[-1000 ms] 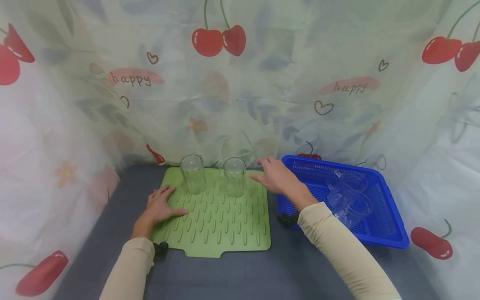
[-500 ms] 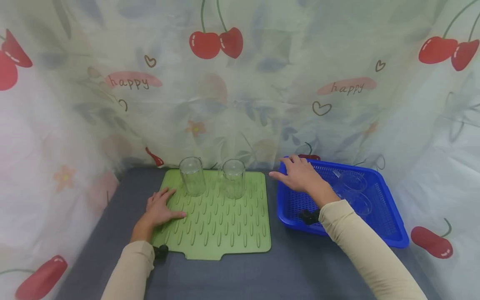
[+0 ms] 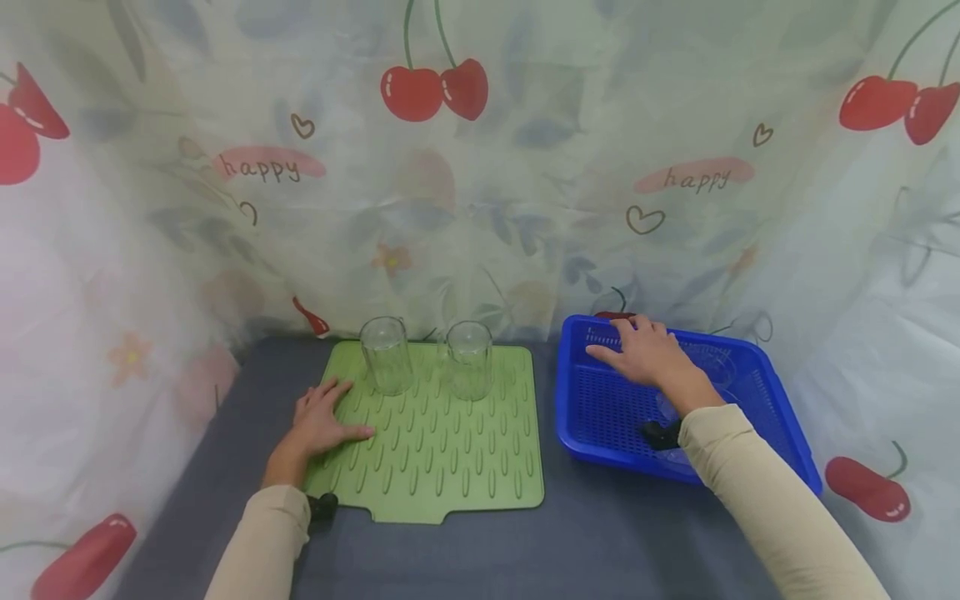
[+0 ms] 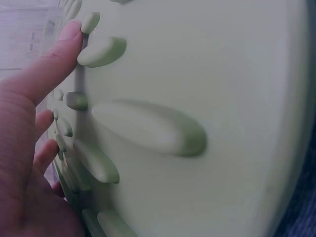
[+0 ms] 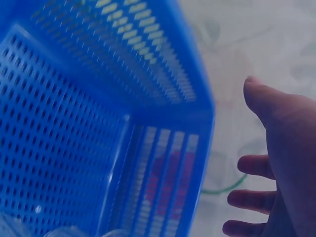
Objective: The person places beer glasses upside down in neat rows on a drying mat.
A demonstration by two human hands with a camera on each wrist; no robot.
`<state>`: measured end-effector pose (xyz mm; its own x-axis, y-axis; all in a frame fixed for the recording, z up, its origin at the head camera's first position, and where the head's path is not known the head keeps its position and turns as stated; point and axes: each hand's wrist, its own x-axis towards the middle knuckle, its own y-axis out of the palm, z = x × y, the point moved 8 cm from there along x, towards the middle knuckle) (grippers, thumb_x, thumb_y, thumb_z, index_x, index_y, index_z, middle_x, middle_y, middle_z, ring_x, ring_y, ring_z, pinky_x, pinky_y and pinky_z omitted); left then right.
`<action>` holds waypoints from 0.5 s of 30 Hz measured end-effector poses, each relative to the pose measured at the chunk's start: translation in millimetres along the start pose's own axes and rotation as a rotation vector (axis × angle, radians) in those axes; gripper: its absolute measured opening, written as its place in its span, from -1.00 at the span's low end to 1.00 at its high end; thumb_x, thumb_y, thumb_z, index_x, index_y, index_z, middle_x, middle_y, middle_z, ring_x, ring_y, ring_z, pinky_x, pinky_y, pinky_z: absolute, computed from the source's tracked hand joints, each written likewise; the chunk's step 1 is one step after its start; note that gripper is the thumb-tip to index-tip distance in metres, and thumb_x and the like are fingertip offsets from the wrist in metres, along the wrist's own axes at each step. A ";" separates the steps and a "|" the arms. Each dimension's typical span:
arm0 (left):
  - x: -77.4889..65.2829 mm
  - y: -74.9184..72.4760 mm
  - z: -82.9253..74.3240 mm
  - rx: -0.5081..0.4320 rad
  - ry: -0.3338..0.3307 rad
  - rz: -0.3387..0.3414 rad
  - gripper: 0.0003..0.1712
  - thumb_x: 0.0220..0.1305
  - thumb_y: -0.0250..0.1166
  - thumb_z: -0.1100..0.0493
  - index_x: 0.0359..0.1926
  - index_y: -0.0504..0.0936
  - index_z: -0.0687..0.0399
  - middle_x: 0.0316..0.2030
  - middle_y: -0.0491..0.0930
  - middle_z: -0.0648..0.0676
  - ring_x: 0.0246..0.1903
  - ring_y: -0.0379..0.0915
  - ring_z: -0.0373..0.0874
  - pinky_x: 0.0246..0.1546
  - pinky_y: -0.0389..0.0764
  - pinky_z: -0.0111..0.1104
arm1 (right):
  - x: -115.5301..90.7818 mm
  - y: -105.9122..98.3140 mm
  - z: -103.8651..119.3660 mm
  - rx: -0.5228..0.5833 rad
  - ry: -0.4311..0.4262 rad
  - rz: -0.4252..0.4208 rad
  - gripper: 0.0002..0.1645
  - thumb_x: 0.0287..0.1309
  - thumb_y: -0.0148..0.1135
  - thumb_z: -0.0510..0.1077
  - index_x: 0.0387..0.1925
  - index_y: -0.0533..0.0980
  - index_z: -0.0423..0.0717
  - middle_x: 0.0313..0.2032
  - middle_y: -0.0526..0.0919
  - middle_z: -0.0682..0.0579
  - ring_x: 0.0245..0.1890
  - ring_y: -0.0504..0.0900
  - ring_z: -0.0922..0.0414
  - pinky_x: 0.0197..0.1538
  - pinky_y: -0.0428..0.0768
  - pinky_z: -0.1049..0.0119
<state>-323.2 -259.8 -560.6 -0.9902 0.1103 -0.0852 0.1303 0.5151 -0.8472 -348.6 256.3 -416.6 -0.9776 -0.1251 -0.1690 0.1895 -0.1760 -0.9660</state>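
My left hand [image 3: 318, 421] rests on the left side of a green ridged mat [image 3: 480, 467], fingers spread and thumb out over the ridges. In the left wrist view its thumb [image 4: 54, 64] lies against the mat's raised ovals. Two clear glass mugs [image 3: 387, 358] [image 3: 470, 362] stand side by side near the mat's back edge, apart from the hand. Over the back of a blue plastic basket [image 3: 592, 446] hovers my right hand [image 3: 647, 354], holding nothing, with fingers extended. More clear glasses [image 3: 716, 368] lie in that basket, partly hidden by the right hand and wrist.
A dark grey cloth [image 3: 480, 558] covers the table under mat and basket. Behind and on both sides hangs a curtain [image 3: 510, 183] printed with cherries. The basket's perforated wall [image 5: 168, 173] rises close to the right hand.
My right hand has moved rightwards, from beside the right-hand mug to above the basket. The left hand stays where it was on the mat, and both mugs keep their places.
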 end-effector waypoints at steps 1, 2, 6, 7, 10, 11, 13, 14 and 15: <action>0.1 0.6 0.1 -0.001 0.002 0.001 0.30 -0.02 0.54 -0.38 0.57 0.18 0.12 0.58 -0.05 0.38 0.51 -0.31 0.60 0.40 -0.08 0.48 | -0.9 0.4 -5.0 0.000 0.009 0.004 0.12 0.38 -0.13 0.54 0.58 0.08 -0.19 0.52 0.00 -0.48 0.47 -0.02 -0.56 0.44 0.00 -0.54; 0.1 1.3 0.5 -0.002 0.001 0.002 0.30 -0.03 0.54 -0.39 0.57 0.18 0.11 0.58 -0.05 0.37 0.52 -0.31 0.59 0.41 -0.08 0.47 | -1.8 0.6 -10.1 0.003 0.017 0.009 0.14 0.37 -0.13 0.55 0.58 0.07 -0.20 0.52 -0.01 -0.49 0.47 -0.03 -0.57 0.44 -0.02 -0.55; -0.7 1.8 -0.1 0.001 -0.001 0.002 0.30 -0.04 0.54 -0.39 0.57 0.18 0.11 0.58 -0.05 0.38 0.51 -0.31 0.60 0.40 -0.07 0.48 | -5.0 -0.2 -30.6 0.012 0.045 0.015 0.20 0.33 -0.12 0.59 0.59 0.02 -0.23 0.50 -0.05 -0.53 0.46 -0.09 -0.60 0.40 -0.08 -0.60; -0.8 1.6 -0.1 0.002 -0.003 0.000 0.30 -0.04 0.54 -0.39 0.57 0.18 0.10 0.58 -0.05 0.37 0.52 -0.31 0.59 0.40 -0.07 0.47 | -5.9 -0.5 -35.7 0.013 0.053 0.014 0.22 0.32 -0.13 0.61 0.59 0.01 -0.23 0.50 -0.06 -0.54 0.45 -0.10 -0.60 0.40 -0.09 -0.61; -0.9 0.4 -0.4 0.003 -0.005 -0.006 0.29 -0.03 0.55 -0.37 0.57 0.18 0.11 0.58 -0.04 0.38 0.52 -0.30 0.59 0.40 -0.06 0.48 | -8.4 -1.0 -49.9 0.020 0.079 0.003 0.25 0.30 -0.13 0.62 0.59 -0.01 -0.24 0.49 -0.08 -0.56 0.45 -0.12 -0.61 0.38 -0.12 -0.63; -1.0 0.1 -0.7 0.004 -0.004 -0.007 0.29 -0.02 0.55 -0.37 0.57 0.18 0.11 0.58 -0.04 0.38 0.52 -0.30 0.59 0.40 -0.06 0.48 | -9.5 -1.0 -54.3 0.022 0.089 0.001 0.26 0.29 -0.13 0.63 0.59 -0.01 -0.24 0.48 -0.09 -0.57 0.45 -0.13 -0.61 0.38 -0.13 -0.63; -0.8 -0.6 -0.3 0.003 -0.008 -0.010 0.28 -0.02 0.55 -0.37 0.57 0.19 0.10 0.58 -0.04 0.37 0.52 -0.30 0.58 0.41 -0.06 0.48 | -10.7 0.2 -62.8 0.023 0.105 0.000 0.28 0.28 -0.13 0.63 0.58 -0.03 -0.27 0.48 -0.11 -0.58 0.44 -0.14 -0.62 0.39 -0.13 -0.62; -0.9 -0.7 -0.2 0.001 -0.010 -0.010 0.28 -0.02 0.55 -0.36 0.57 0.18 0.10 0.58 -0.04 0.37 0.52 -0.31 0.58 0.41 -0.06 0.48 | -11.5 0.5 -66.3 0.023 0.111 -0.003 0.28 0.28 -0.13 0.64 0.58 -0.03 -0.27 0.48 -0.11 -0.59 0.44 -0.14 -0.63 0.39 -0.13 -0.62; -0.9 -0.7 -0.3 -0.001 -0.010 -0.010 0.28 -0.02 0.55 -0.36 0.57 0.18 0.10 0.58 -0.05 0.37 0.52 -0.31 0.58 0.40 -0.06 0.48 | -12.5 0.7 -69.5 0.019 0.117 -0.004 0.30 0.27 -0.14 0.65 0.58 -0.03 -0.28 0.48 -0.12 -0.59 0.43 -0.14 -0.63 0.39 -0.13 -0.62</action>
<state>-322.4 -260.1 -559.8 -0.9920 0.0965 -0.0818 0.1201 0.5166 -0.8478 -342.6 325.6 -428.7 -0.9821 -0.0101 -0.1880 0.1864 -0.1951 -0.9629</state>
